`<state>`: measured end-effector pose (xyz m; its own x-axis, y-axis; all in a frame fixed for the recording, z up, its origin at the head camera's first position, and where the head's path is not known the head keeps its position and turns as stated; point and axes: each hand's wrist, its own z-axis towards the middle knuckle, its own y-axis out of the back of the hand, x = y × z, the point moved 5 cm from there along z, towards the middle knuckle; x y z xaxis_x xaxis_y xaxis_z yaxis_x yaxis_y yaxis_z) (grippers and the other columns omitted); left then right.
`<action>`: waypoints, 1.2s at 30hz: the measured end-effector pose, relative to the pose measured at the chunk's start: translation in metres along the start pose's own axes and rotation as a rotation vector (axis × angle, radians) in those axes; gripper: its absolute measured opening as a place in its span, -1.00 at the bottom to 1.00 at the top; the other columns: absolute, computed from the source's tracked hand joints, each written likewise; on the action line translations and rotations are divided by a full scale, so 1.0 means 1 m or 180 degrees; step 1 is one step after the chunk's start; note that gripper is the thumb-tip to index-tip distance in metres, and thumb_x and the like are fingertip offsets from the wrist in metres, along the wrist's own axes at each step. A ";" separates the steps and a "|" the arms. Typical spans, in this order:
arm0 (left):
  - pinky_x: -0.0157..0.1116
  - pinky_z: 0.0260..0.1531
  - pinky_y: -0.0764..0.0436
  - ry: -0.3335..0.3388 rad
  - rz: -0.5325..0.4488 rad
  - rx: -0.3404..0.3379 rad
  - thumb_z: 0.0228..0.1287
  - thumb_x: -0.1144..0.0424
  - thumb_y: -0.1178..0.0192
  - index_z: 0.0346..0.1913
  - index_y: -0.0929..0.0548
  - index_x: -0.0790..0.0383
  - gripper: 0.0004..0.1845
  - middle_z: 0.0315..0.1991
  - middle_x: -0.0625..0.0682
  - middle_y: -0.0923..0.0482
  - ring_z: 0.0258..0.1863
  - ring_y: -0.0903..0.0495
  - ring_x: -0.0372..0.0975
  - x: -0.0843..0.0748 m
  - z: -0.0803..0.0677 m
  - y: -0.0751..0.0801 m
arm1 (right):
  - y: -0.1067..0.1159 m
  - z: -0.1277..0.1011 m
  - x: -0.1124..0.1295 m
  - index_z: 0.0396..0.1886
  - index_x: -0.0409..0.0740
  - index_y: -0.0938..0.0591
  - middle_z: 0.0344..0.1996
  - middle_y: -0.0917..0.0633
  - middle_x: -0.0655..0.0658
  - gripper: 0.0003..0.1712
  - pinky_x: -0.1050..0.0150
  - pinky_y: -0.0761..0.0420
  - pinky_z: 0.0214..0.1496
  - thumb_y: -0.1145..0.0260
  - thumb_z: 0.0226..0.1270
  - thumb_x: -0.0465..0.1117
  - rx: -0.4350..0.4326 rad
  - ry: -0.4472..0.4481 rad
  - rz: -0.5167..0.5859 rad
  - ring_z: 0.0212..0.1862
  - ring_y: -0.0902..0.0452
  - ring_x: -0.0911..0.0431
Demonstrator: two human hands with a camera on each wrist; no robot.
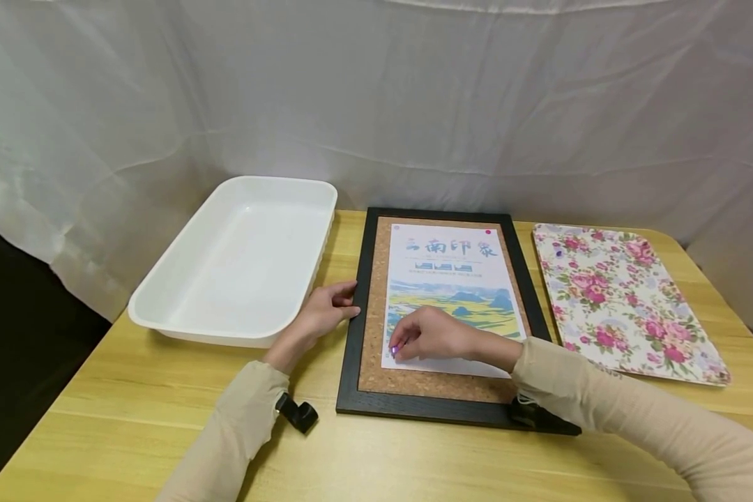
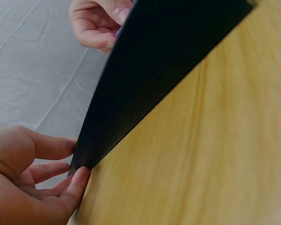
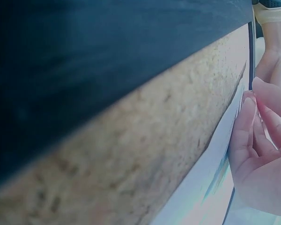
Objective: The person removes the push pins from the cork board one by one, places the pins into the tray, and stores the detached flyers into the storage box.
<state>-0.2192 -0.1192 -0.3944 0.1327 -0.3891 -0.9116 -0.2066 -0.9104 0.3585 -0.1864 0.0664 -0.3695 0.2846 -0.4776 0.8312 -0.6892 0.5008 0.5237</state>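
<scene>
A framed cork board [image 1: 371,335] lies on the table with a printed poster [image 1: 452,279] on it. My right hand [image 1: 433,333] pinches a small purple push pin [image 1: 394,351] at the poster's lower left corner; in the right wrist view the fingertips hide most of the pin. A pink push pin [image 1: 488,232] sits in the poster's upper right corner. My left hand [image 1: 321,310] touches the left side of the black frame [image 1: 362,279]. In the left wrist view, its fingertips [image 2: 82,174] rest against the frame's outer edge.
A deep white tray [image 1: 232,328] stands on the left of the table. To the board's right lies a floral tray [image 1: 615,307] with a small purple item [image 1: 558,254] near its upper left corner. A pale curtain [image 1: 414,104] hangs behind the table.
</scene>
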 end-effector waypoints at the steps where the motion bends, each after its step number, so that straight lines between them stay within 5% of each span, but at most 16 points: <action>1: -0.25 -0.10 -0.51 -0.0004 0.0003 -0.0002 0.28 0.48 -0.22 0.41 -0.33 0.30 -0.37 0.19 0.21 -0.47 0.05 -0.48 -0.05 0.000 0.000 0.000 | 0.000 0.000 0.000 -0.33 -0.17 -0.74 -0.48 -0.69 0.02 -0.95 0.24 -0.59 -0.43 -0.40 0.20 -0.35 0.0003 -0.0011 0.0013 -0.42 -0.60 0.15; 14: -0.29 -0.15 -0.51 -0.0051 0.0015 -0.0004 0.27 0.48 -0.23 0.41 -0.33 0.30 -0.37 0.22 0.21 -0.46 0.04 -0.49 -0.05 0.000 -0.001 -0.001 | 0.006 -0.001 -0.001 -0.37 -0.15 -0.72 -0.50 -0.68 0.03 -0.95 0.28 -0.54 -0.42 -0.44 0.17 -0.30 -0.0024 -0.0021 -0.0064 -0.42 -0.58 0.15; 36: -0.28 -0.15 -0.49 -0.0022 0.0010 0.0000 0.28 0.46 -0.23 0.41 -0.33 0.28 -0.36 0.20 0.19 -0.47 0.02 -0.48 -0.06 0.002 0.001 0.000 | 0.061 0.000 -0.013 -0.31 -0.19 -0.63 -0.43 -0.65 -0.12 -0.86 0.14 -0.57 -0.35 -0.39 0.25 -0.21 -0.0833 -0.0417 -0.0038 -0.40 -0.50 0.03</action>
<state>-0.2194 -0.1197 -0.3964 0.1254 -0.3910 -0.9118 -0.2071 -0.9091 0.3614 -0.2324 0.1035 -0.3485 0.1916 -0.5653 0.8024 -0.4860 0.6556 0.5779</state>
